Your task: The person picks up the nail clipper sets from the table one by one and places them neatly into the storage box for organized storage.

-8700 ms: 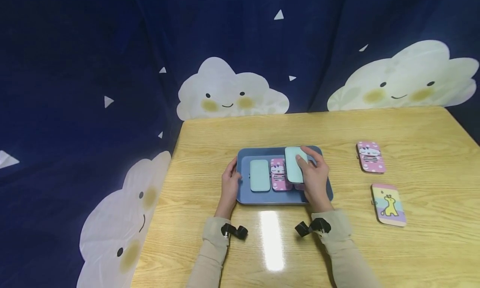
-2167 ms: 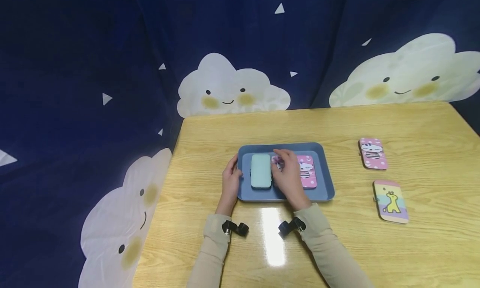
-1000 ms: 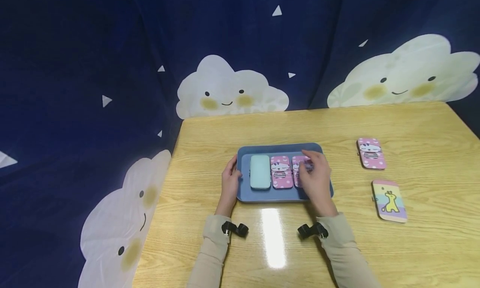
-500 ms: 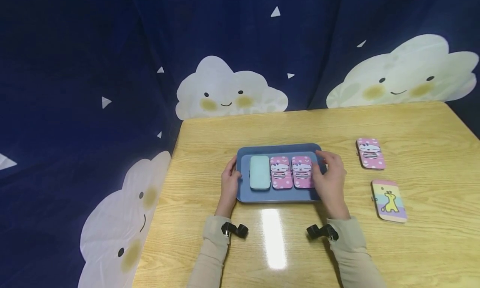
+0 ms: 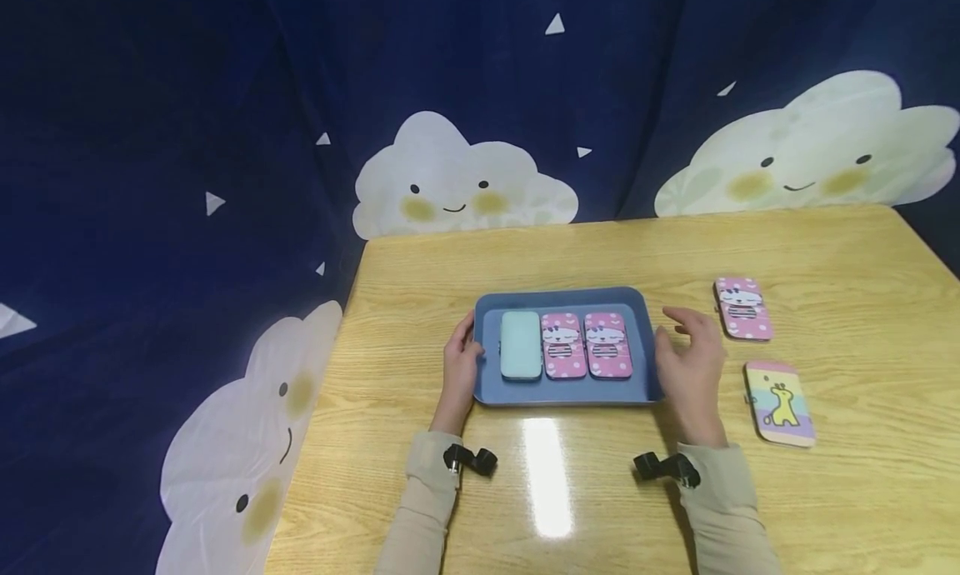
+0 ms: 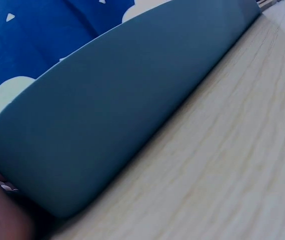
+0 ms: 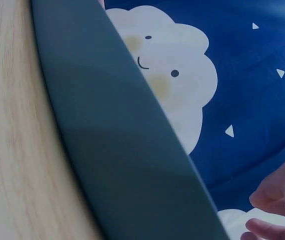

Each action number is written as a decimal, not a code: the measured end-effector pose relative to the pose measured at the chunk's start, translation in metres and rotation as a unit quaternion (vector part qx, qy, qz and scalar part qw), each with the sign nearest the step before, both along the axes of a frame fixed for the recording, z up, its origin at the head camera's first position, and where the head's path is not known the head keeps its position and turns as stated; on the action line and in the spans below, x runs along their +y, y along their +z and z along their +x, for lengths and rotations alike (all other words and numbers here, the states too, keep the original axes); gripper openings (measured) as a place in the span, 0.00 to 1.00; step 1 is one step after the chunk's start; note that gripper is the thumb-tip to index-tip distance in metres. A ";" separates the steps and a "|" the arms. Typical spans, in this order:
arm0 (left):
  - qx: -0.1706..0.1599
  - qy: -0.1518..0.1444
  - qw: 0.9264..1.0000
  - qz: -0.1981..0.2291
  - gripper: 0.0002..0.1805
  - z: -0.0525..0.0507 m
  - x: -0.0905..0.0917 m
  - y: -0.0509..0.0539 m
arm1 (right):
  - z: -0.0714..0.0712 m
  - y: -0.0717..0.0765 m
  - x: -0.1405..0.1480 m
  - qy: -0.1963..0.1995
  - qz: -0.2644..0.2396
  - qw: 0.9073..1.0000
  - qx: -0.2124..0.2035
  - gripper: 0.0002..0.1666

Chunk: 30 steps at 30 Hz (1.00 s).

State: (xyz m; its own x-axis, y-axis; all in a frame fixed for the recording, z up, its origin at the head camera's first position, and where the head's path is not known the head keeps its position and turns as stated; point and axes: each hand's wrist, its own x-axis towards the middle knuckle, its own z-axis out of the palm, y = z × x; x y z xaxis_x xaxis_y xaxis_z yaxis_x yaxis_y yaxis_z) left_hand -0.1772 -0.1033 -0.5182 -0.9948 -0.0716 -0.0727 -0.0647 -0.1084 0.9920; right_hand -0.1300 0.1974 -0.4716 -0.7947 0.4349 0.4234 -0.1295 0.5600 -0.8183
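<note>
A blue tray [image 5: 570, 392] lies on the wooden table. In it, from left to right, are a mint-green tin case [image 5: 521, 345], a pink cat-print case [image 5: 563, 346] and a second pink cat-print case [image 5: 608, 345]. My left hand [image 5: 459, 368] grips the tray's left end, thumb at the rim. Just past the right end, my right hand [image 5: 692, 367] is apart from the tray, fingers loosely bent around nothing. The left wrist view shows the tray's outer wall [image 6: 107, 105] close up. Whether any case in the tray is stacked on another, I cannot tell.
On the table [image 5: 622, 508] to the right lie another pink cat-print case [image 5: 742, 308] and a pastel-striped giraffe case [image 5: 780, 402]. A dark blue curtain [image 5: 510, 58] with printed clouds hangs behind the table and to its left.
Earlier my right hand held a mint case over the tray, then touched the middle pink case, then the right one. Now it has withdrawn rightward, empty. My left hand stays put.
</note>
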 end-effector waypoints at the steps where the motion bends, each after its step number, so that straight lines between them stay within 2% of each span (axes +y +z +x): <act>1: -0.003 -0.002 1.000 0.003 0.37 0.000 0.000 0.000 | 0.000 -0.001 0.001 -0.004 0.001 1.000 0.001 0.16; 5: -0.003 -0.018 1.000 0.014 0.37 0.002 -0.002 0.004 | 0.002 -0.004 0.007 -0.010 0.003 1.000 -0.001 0.15; 9: 0.007 -0.031 0.999 0.008 0.37 0.009 -0.002 0.021 | 0.004 -0.006 0.012 -0.009 0.000 1.000 -0.006 0.15; 12: 0.013 -0.027 1.000 0.000 0.36 0.013 -0.001 0.032 | 0.006 -0.006 0.015 -0.013 -0.004 1.000 -0.019 0.16; 17: 0.015 -0.022 1.000 0.004 0.36 0.013 0.000 0.033 | 0.011 -0.006 0.019 -0.024 -0.019 0.997 -0.066 0.18; 24: 0.021 -0.022 1.000 0.007 0.37 0.013 0.000 0.033 | 0.016 -0.007 0.029 -0.038 -0.006 0.997 -0.069 0.18; 30: 0.008 -0.023 1.000 0.001 0.37 0.013 -0.001 0.034 | 0.020 -0.010 0.037 -0.048 -0.001 0.994 -0.102 0.21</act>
State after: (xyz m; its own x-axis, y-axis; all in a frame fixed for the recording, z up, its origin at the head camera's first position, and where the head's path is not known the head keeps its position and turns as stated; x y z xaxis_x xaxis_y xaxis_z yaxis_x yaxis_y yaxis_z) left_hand -0.1643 -0.1040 -0.4841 -0.9981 -0.0249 -0.0559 -0.0530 -0.1070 0.9928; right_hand -0.1096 0.2346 -0.4815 -0.8182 0.5143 0.2571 0.0929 0.5595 -0.8236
